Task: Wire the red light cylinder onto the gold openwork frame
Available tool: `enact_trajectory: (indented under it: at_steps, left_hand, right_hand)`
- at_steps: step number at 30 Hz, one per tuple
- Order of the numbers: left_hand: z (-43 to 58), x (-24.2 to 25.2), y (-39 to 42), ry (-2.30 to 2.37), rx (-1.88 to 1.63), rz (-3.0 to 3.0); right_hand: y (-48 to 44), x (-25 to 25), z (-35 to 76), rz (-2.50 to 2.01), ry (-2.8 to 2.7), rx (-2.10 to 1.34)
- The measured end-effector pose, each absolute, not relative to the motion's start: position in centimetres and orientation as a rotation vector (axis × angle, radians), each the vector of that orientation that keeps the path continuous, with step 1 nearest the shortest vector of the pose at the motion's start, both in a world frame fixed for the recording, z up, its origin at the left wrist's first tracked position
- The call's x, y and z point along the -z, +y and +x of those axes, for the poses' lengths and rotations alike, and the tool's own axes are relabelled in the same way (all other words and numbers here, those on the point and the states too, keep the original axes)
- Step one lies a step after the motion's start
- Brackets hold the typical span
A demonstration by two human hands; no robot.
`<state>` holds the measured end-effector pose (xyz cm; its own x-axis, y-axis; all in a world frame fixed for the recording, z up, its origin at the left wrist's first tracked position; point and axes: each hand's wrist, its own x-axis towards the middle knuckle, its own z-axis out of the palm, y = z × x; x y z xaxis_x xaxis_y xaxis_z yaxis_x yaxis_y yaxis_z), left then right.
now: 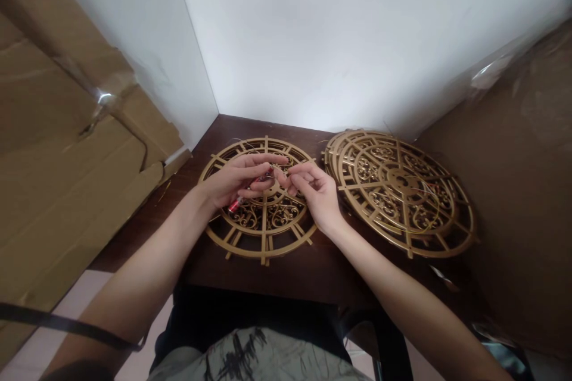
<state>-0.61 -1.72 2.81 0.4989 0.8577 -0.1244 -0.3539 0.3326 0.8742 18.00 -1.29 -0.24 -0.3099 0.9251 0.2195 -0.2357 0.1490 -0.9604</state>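
My left hand (243,175) is closed around a slim red and silver stick-like tool (241,199), whose end slants out below the palm; its exact kind is not clear. Opposite it, my right hand (316,190) has thumb and fingers pinched together near the left fingertips. Whatever thin thing lies in that pinch is too small to name. Both hands hover over a round golden openwork clock frame (263,238), with bars, scrolls and a ring at its centre, lying flat on a dark brown table (290,271).
More golden round frames (406,238) lie stacked at the right, with a loose thin yellow wire (435,223) across the top one. Cardboard (53,178) stands along the left, another brown box (513,161) at the right. A white wall (335,41) closes off the back.
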Motion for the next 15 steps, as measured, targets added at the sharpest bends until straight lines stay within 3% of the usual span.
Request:
enact_trajectory:
  at_steps: [15]
  left_hand:
    - [0.4, -2.3, -1.3, 0.794, -1.176, 0.874]
  right_hand:
    - [-0.7, 0.0, 18.2, -0.817, -1.334, -1.499]
